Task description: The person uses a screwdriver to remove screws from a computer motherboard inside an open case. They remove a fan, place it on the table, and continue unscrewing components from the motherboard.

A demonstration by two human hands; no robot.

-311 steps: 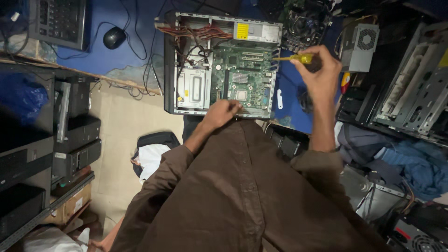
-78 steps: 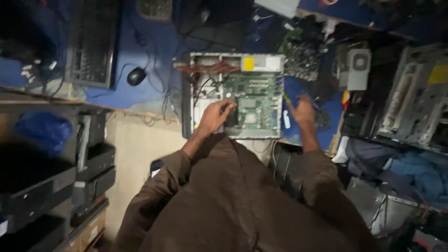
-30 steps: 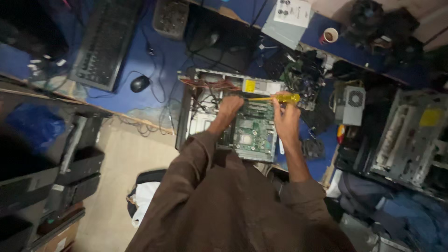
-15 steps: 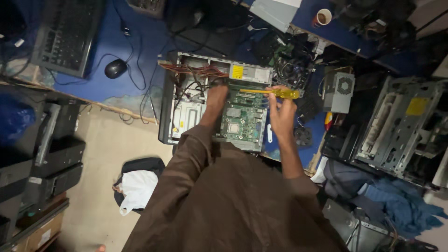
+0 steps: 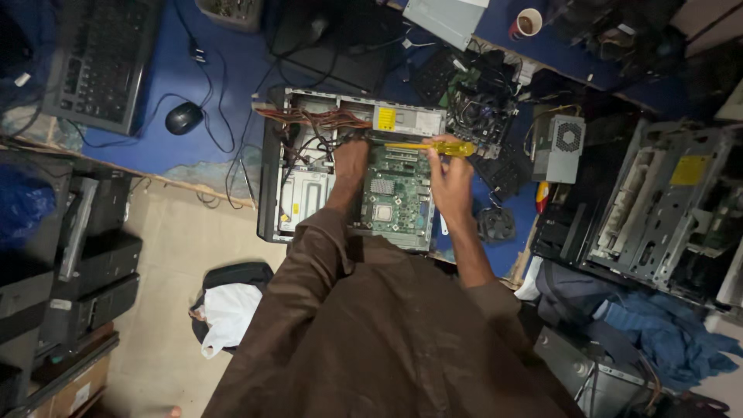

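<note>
An open desktop computer case (image 5: 272,186) lies flat on the blue table, its green motherboard (image 5: 398,193) exposed. My left hand (image 5: 352,159) reaches into the case beside the bundle of wires (image 5: 309,120), resting near the board's upper left corner. My right hand (image 5: 450,182) grips a yellow-handled screwdriver (image 5: 441,147), held level with its shaft pointing left over the top of the motherboard. Brown sleeves cover both arms.
A keyboard (image 5: 97,58) and black mouse (image 5: 183,118) lie at the left. A loose power supply (image 5: 559,147), a small fan (image 5: 495,224), another circuit board (image 5: 484,108) and an empty metal chassis (image 5: 673,209) crowd the right. A cup (image 5: 529,22) stands at the back.
The view has shifted slightly. My right hand has brought the yellow screwdriver lower over the motherboard's top edge, and my left hand has stayed inside the case.
</note>
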